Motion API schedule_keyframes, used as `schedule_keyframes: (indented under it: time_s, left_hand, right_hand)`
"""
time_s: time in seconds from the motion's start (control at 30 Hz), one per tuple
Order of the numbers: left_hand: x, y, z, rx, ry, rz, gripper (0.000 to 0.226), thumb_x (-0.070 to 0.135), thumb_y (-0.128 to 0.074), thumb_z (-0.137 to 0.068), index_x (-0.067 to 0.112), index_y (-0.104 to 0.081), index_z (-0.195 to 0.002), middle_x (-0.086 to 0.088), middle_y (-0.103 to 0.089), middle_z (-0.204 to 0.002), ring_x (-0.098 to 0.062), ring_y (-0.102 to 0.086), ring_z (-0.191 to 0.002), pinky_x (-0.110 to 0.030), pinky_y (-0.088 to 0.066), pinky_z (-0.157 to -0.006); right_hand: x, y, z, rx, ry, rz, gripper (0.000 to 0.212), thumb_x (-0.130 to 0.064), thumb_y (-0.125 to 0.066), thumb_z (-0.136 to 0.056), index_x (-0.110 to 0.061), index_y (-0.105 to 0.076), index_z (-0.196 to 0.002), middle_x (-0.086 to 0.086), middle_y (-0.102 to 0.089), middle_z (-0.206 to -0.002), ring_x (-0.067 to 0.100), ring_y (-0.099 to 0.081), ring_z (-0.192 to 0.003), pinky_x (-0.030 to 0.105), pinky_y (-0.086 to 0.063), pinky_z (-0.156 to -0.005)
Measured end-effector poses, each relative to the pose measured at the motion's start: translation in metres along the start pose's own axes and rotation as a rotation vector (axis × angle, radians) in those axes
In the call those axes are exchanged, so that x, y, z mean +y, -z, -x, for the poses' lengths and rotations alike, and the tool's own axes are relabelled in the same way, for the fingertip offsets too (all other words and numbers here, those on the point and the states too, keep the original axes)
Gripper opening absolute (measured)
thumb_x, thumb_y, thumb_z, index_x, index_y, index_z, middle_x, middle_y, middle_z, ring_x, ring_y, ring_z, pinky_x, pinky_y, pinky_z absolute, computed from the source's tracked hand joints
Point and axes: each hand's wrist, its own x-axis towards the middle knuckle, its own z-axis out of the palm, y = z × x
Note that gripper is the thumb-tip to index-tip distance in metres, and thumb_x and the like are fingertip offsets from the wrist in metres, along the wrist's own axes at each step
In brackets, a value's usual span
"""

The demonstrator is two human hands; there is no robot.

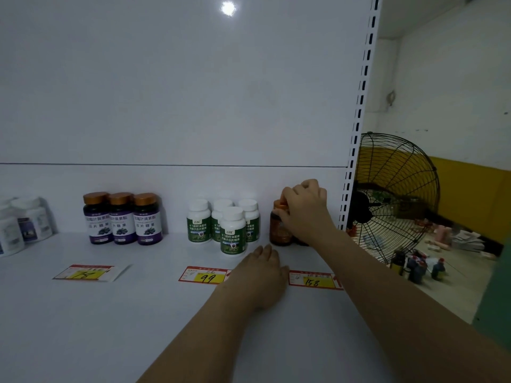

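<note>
L hand (258, 275) & R hand (304, 207): both bare, forearms (387, 286) bare to frame edge, slim wrists (329, 239).

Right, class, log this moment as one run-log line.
right hand: grips amber bottle at cap | left hand: rests on shelf | amber bottle: upright, beside green-label bottles

Bottle (279, 231) on shelf (132, 313), right of four-bottle cluster (233, 230)
</note>
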Motion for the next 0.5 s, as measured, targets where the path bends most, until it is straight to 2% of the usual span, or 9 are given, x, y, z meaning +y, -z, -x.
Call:
schedule_keyframes:
  time_s: [0.1,0.17,0.27,0.3,0.37,0.43,0.5]
  left_hand:
    - [-0.001,-0.002,-0.002,-0.006,-0.004,-0.033,0.059,0.035,-0.014,-0.103,0.002,-0.003,-0.15,-0.016,0.002,-0.158,-0.028,-0.001,-0.146,-0.035,-0.004,-0.119]
    - [-0.003,-0.005,-0.005,-0.016,0.007,-0.03,0.059,0.036,-0.012,-0.103,0.003,-0.001,-0.151,-0.015,0.004,-0.158,-0.027,0.001,-0.147,-0.037,-0.004,-0.12]
    - [-0.003,-0.006,-0.007,-0.02,-0.007,-0.045,0.058,0.036,-0.01,-0.102,0.006,0.002,-0.151,-0.014,0.004,-0.159,-0.025,0.003,-0.147,-0.039,-0.005,-0.12]
    - [-0.002,-0.005,-0.006,-0.024,-0.007,-0.045,0.058,0.036,-0.01,-0.103,0.007,0.002,-0.151,-0.013,0.005,-0.159,-0.025,0.003,-0.147,-0.038,-0.004,-0.12]
    - [-0.001,-0.003,-0.004,-0.024,-0.017,-0.057,0.057,0.037,-0.01,-0.103,0.009,0.002,-0.151,-0.011,0.006,-0.159,-0.025,0.003,-0.147,-0.037,-0.002,-0.12]
    - [0.0,0.0,-0.001,-0.025,-0.024,-0.059,0.057,0.037,-0.011,-0.103,0.009,0.002,-0.151,-0.011,0.005,-0.159,-0.024,0.003,-0.147,-0.036,-0.003,-0.12]
    - [0.002,0.004,0.0,-0.026,-0.006,-0.015,0.057,0.037,-0.015,-0.103,0.008,-0.004,-0.151,-0.011,-0.001,-0.159,-0.024,-0.003,-0.147,-0.036,-0.007,-0.12]
  right_hand:
    - [0.004,0.005,0.002,0.039,-0.139,-0.085,0.026,-0.033,-0.065,-0.076,-0.007,-0.069,-0.078,0.01,-0.067,-0.082,0.037,-0.055,-0.089,0.039,-0.038,-0.072]
    - [0.01,0.013,0.002,0.029,-0.283,-0.117,0.028,-0.026,-0.052,-0.086,-0.006,-0.068,-0.096,0.014,-0.064,-0.101,0.039,-0.05,-0.102,0.04,-0.035,-0.08]
    - [0.022,0.016,0.004,-0.229,-0.385,-0.087,0.03,-0.028,-0.049,-0.094,-0.013,-0.055,-0.119,0.015,-0.05,-0.121,0.035,-0.045,-0.111,0.04,-0.039,-0.093]
    - [0.023,0.014,0.007,-0.302,-0.406,-0.155,0.03,-0.029,-0.049,-0.095,-0.014,-0.051,-0.121,0.017,-0.048,-0.12,0.035,-0.048,-0.107,0.041,-0.043,-0.091]
    - [0.022,0.011,0.01,-0.334,-0.455,-0.31,0.027,-0.025,-0.051,-0.095,-0.013,-0.048,-0.119,0.019,-0.048,-0.116,0.032,-0.052,-0.095,0.037,-0.047,-0.08]
    - [0.021,0.011,0.012,-0.264,-0.484,-0.384,0.024,-0.021,-0.054,-0.094,-0.011,-0.051,-0.116,0.018,-0.054,-0.112,0.03,-0.054,-0.091,0.031,-0.043,-0.072]
    - [0.022,0.018,0.01,-0.169,-0.501,-0.416,0.025,-0.021,-0.056,-0.093,-0.011,-0.055,-0.115,0.017,-0.058,-0.112,0.03,-0.056,-0.095,0.028,-0.041,-0.072]
